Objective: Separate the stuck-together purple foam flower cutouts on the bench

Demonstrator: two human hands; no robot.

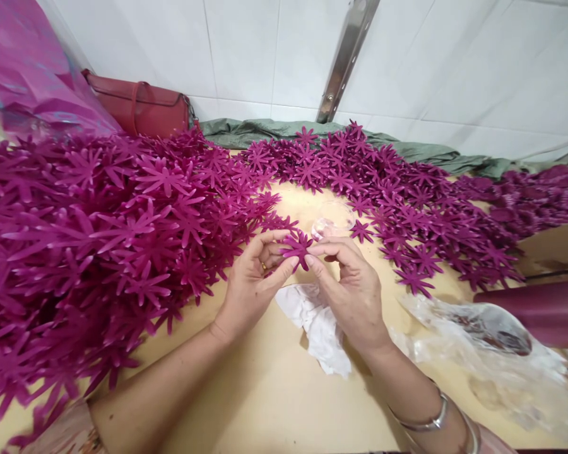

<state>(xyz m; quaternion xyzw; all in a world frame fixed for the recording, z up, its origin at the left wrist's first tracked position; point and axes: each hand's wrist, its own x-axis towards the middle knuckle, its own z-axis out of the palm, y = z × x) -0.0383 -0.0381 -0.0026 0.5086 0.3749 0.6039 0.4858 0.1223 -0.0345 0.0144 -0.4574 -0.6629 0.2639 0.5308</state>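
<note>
Both my hands meet over the middle of the tan table and pinch one magenta star-shaped flower piece between their fingertips. My left hand grips its left side with thumb and fingers closed; a ring shows on one finger. My right hand holds its right side, fingers curled. A large heap of the same magenta flower pieces lies just left of my left hand. A small clear plastic dish sits just beyond my fingers.
More magenta flower pieces spread across the back and right. A crumpled white cloth lies under my hands. Clear plastic bag at right, a dark red roll beyond it. Red handbag against the tiled wall.
</note>
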